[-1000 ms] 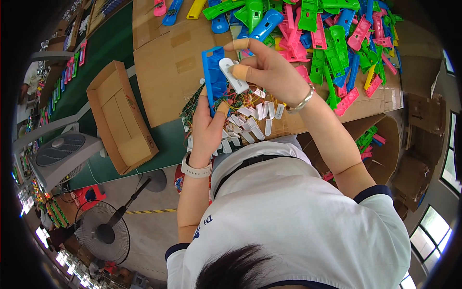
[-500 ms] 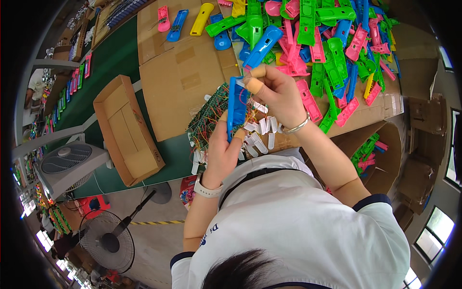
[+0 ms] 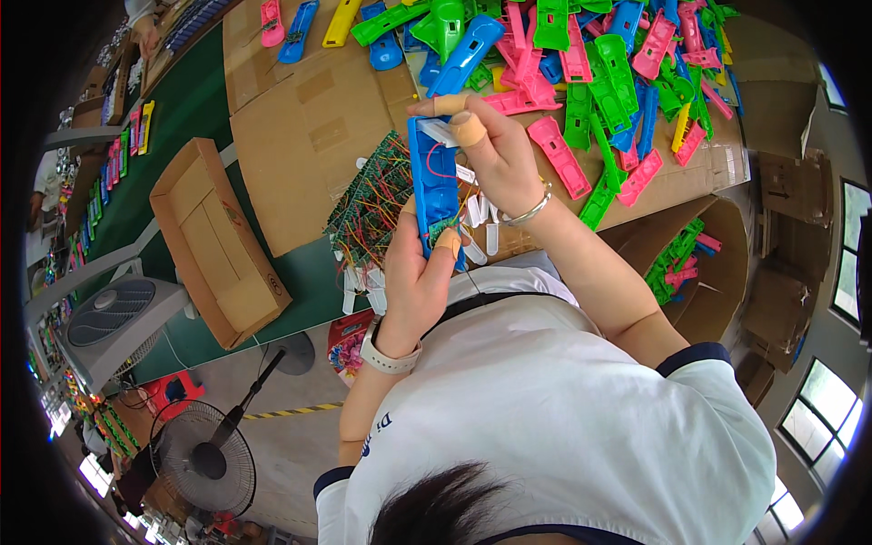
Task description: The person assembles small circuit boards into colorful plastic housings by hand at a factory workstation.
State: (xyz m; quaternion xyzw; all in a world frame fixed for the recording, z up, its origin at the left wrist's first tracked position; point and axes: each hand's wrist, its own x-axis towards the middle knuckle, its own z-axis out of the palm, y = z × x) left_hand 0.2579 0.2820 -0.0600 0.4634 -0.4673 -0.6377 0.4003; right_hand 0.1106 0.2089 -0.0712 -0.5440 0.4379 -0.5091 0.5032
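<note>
Partly, right fingers (image 3: 467, 130) hide the white piece (image 3: 435, 133).

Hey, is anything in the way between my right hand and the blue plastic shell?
Nothing visible is: your right hand is right at the upper end of the blue plastic shell, next to the white plastic piece there.

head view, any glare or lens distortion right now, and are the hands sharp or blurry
Head view: fisheye bending toward the rim, corners black; head view, right: windows glare nearly white; head view, middle: left hand, right hand and blue shell look fairly sharp; head view, far left: detail too small to make out.
</note>
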